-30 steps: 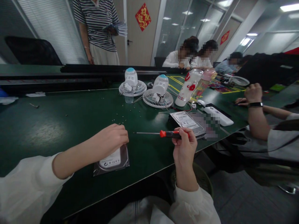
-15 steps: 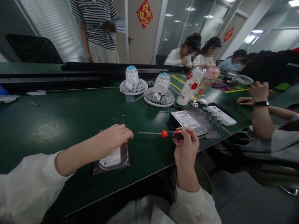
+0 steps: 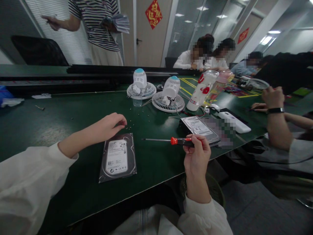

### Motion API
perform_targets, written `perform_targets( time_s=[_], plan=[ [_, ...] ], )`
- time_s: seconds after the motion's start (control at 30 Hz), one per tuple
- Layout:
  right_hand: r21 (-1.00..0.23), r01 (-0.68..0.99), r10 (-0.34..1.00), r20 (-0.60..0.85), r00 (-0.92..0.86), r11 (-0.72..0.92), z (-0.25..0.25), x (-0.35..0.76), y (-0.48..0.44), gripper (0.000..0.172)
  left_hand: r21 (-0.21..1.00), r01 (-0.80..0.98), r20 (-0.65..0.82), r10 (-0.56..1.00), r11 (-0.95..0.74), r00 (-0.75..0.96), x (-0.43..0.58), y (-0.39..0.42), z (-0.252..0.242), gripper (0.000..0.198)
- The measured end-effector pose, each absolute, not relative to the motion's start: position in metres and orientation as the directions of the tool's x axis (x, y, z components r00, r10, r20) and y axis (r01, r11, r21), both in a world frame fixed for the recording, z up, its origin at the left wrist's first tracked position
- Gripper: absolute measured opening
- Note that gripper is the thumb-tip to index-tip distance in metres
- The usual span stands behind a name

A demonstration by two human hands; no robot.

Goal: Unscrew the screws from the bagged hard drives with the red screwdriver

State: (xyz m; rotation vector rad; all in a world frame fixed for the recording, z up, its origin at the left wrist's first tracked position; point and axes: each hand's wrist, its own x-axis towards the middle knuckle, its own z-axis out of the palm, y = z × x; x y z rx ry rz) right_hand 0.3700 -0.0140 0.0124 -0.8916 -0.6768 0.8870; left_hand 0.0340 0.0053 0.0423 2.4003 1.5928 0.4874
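Note:
In my right hand [image 3: 197,155] is a screwdriver [image 3: 182,141] with a red and black handle, its thin shaft lying level and pointing left. Nothing touches the tip. My left hand [image 3: 113,124] hovers above the far edge of a hard drive [image 3: 117,158], fingers curved, with a gap between them and the thumb. I see nothing held there. Small screws [image 3: 128,128] lie scattered on the table just beside its fingertips. The hard drive rests label up near the table's front edge.
More hard drives [image 3: 199,129] sit to the right, near a white power bank-like object [image 3: 234,122]. Two white fans [image 3: 168,101] lie face down farther back, beside bottles [image 3: 200,93]. A co-worker's arm [image 3: 276,114] is at the right. The green table [image 3: 80,195] ends close to me.
My left hand has left the screwdriver's tip and moved left and away from me, toward the loose screws, uncovering the hard drive. The right hand keeps the screwdriver almost still.

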Motion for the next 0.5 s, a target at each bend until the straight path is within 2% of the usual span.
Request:
perform_targets(
  time_s=[0.2, 0.5],
  plan=[
    [-0.872, -0.363, 0.872, 0.133, 0.471, 0.329, 0.011, 0.371, -0.014, 0.024, 0.396, 0.868, 0.133, 0.955, -0.298, 0.267, 0.019, 0.025, 0.02, 0.025],
    [-0.869, -0.368, 0.871, 0.129, 0.473, 0.329, 0.012, 0.371, -0.014, 0.025, 0.347, 0.888, 0.196, 0.949, -0.301, 0.246, 0.029, 0.016, 0.036, 0.027]
  ],
)
